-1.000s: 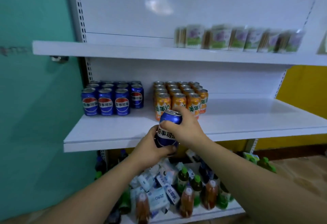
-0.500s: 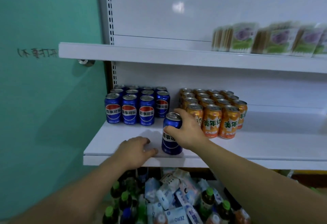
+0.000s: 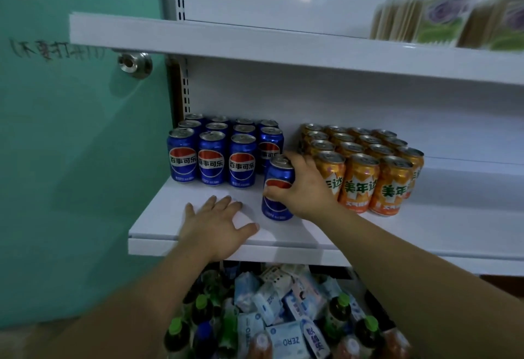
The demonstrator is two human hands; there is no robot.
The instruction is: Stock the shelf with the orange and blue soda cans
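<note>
A block of blue soda cans stands at the left of the white middle shelf, with a block of orange soda cans to its right. My right hand grips one blue can that stands upright on the shelf, in front of the gap between the two blocks and at the front right corner of the blue block. My left hand lies flat and open on the shelf's front edge, just left of that can, holding nothing.
Above is a white upper shelf with purple-and-green packets at the right. Below, a bin holds green-capped bottles and blue-white packs. A teal wall with a metal knob borders the left.
The blue can was lifted from my left hand onto the shelf and slid back toward the blue block. My left hand let go and settled flat on the shelf. The view moved closer.
</note>
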